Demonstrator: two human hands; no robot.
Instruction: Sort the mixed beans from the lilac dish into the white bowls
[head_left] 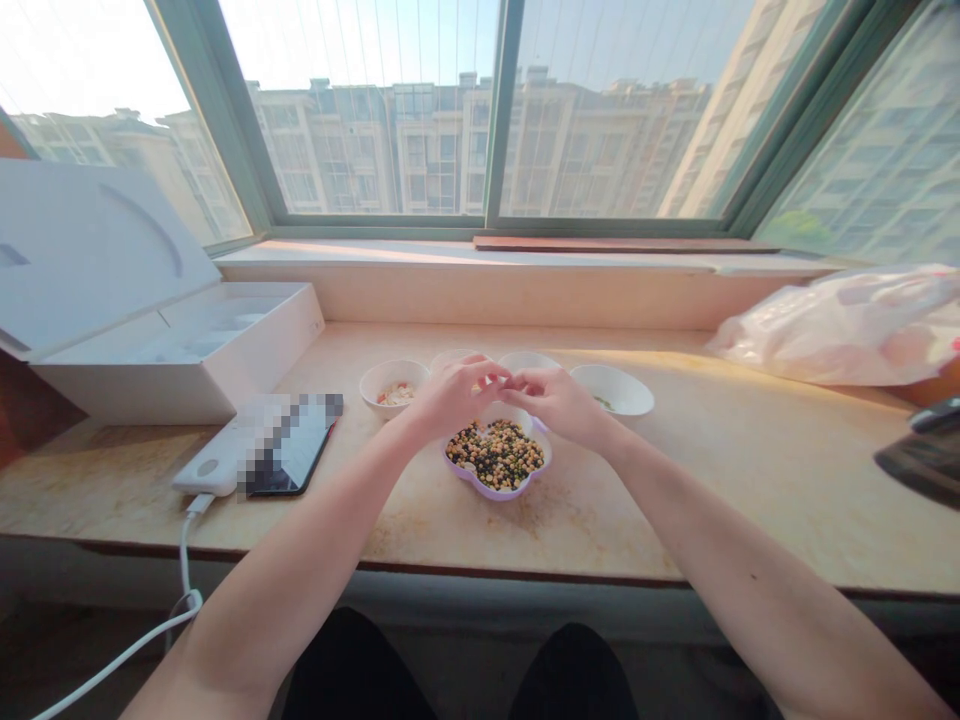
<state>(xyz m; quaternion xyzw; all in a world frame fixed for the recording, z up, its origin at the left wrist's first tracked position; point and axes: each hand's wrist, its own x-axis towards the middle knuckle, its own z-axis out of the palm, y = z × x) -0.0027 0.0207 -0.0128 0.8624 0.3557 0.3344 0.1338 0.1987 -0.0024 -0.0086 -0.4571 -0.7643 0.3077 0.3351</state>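
Note:
My left hand [459, 393] and my right hand [551, 400] meet at the fingertips above the far side of a purple-rimmed, lobed bowl [501, 494]. The fingers of both are bent and pinched together; whatever is between them is too small to make out. Mixed beans [495, 455], dark green and tan, fill much of that bowl. Behind my hands stand small white bowls: one at left [373, 388] with pale and reddish bits in it, one at right [630, 392] with a little green inside. Two more white bowls between these are partly hidden by my hands.
At left are an open white box [255, 365], a phone [300, 455] and a white power bank [214, 455] with a cable [185, 560]. A plastic bag [840, 325] lies at the back right, a dark object [926, 455] at the right edge. Windows stand behind the counter.

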